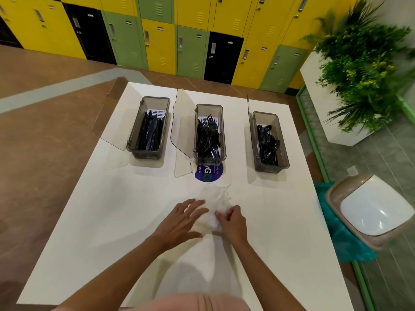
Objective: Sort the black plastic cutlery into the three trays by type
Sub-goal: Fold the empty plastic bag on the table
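Three smoky plastic trays with open clear lids stand across the far half of the white table point(94, 221). The left tray point(134, 151) holds black knives point(151, 133). Black forks point(208, 138) fill the middle tray point(223, 153), and black spoons point(267, 142) lie in the right tray point(283, 163). Near the table's middle lies a crumpled clear plastic bag point(216, 198). My left hand point(182, 218) rests flat on the bag's left side with fingers spread. My right hand point(231, 221) pinches the bag's near right part with curled fingers.
A purple round sticker point(208, 175) shows on the table in front of the middle tray. A beige swing-lid bin point(368, 209) with a teal liner stands right of the table. Lockers line the back wall; a white planter point(323, 104) with green plants stands at the far right.
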